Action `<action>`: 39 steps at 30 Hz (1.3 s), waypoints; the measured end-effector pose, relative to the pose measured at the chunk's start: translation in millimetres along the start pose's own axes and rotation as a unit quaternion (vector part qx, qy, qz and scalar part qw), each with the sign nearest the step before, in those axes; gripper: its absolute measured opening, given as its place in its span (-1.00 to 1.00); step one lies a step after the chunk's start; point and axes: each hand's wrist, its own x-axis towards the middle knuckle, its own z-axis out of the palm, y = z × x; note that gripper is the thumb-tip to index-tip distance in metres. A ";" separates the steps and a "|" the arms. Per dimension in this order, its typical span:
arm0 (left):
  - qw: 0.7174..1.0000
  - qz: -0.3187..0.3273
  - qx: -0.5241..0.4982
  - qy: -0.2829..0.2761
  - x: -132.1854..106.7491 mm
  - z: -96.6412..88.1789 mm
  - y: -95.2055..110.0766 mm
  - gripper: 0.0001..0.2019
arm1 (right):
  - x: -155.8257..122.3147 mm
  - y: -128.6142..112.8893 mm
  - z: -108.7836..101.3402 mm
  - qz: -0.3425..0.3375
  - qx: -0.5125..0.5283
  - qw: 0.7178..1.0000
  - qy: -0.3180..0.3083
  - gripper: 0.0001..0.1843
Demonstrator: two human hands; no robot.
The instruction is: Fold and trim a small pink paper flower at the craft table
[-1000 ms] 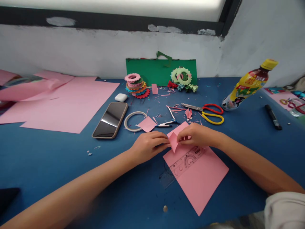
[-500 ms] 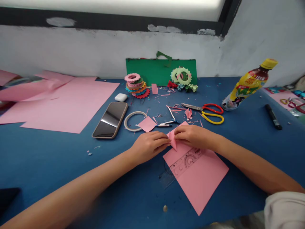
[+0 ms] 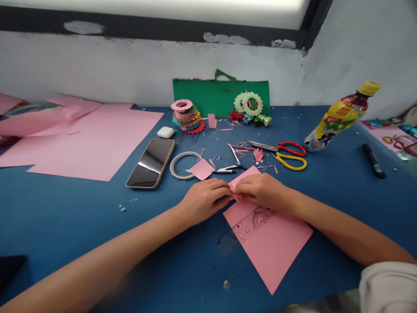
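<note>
My left hand (image 3: 203, 200) and my right hand (image 3: 260, 190) meet at the middle of the blue table (image 3: 65, 217), fingers pinched together on a small folded pink paper piece (image 3: 237, 191). Most of that piece is hidden between the fingertips. Under my right hand lies a larger pink sheet (image 3: 270, 243) with a clear plastic ruler (image 3: 247, 226) on it. A small pink square (image 3: 201, 169) rests just beyond my left hand, beside a tape roll (image 3: 182, 164).
A phone (image 3: 150, 163) and white earbud case (image 3: 165, 132) sit left of centre. Red and yellow scissors (image 3: 286, 154), a compass (image 3: 233, 164), a yellow-capped bottle (image 3: 342, 116), a black marker (image 3: 373, 160), stacked paper rings (image 3: 187, 117), green card (image 3: 221, 96) and big pink sheets (image 3: 81, 139) surround them.
My hands have closed in on each other. The folded pink piece, sticking out as a point a second ago, is now pressed smaller and mostly covered by my fingers.
</note>
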 end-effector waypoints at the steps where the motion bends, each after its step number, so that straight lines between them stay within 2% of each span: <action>1: 1.000 0.000 -0.003 0.000 0.0 0.1 -0.1 -0.87 | 0.1 0.3 1.0 0.009 0.011 1.000 0.008 -0.82; 4: 1.000 -0.001 -0.007 -0.007 -0.3 0.8 -0.7 -0.88 | 0.1 3.7 -0.1 0.016 0.023 0.999 0.017 -0.83; 9: 1.000 0.000 0.002 -0.018 -0.1 0.2 -0.1 -0.87 | -1.8 13.5 -11.0 -0.024 -0.020 0.998 -0.061 -0.79; 13: 1.000 -0.002 0.008 -0.019 0.6 -1.2 1.0 -0.86 | -1.1 15.4 -12.1 -0.022 -0.029 0.997 -0.067 -0.81; 18: 1.000 -0.004 0.001 -0.015 0.7 -0.2 0.8 -0.86 | 0.8 12.7 -2.5 -0.042 0.017 0.999 -0.030 -0.81; 21: 0.999 -0.018 -0.028 -0.018 0.4 1.3 1.6 -0.86 | 1.1 11.9 3.3 -0.016 0.066 0.998 0.015 -0.80; 26: 0.992 -0.113 -0.060 -0.013 1.0 2.9 7.3 -0.89 | 1.8 10.9 10.9 0.033 0.124 0.991 0.043 -0.88; 30: 0.978 -0.189 -0.082 0.007 1.7 3.5 11.5 -0.89 | 2.4 8.3 14.9 0.050 0.135 0.988 0.056 -0.87; 33: 0.961 -0.230 -0.146 0.042 1.9 3.9 12.9 -0.88 | 3.0 5.4 15.2 0.075 0.165 0.980 0.087 -0.85; 39: 0.895 -0.271 -0.322 0.148 4.0 3.6 13.6 -0.93 | 4.8 -1.0 9.4 0.177 0.280 0.935 0.128 -0.87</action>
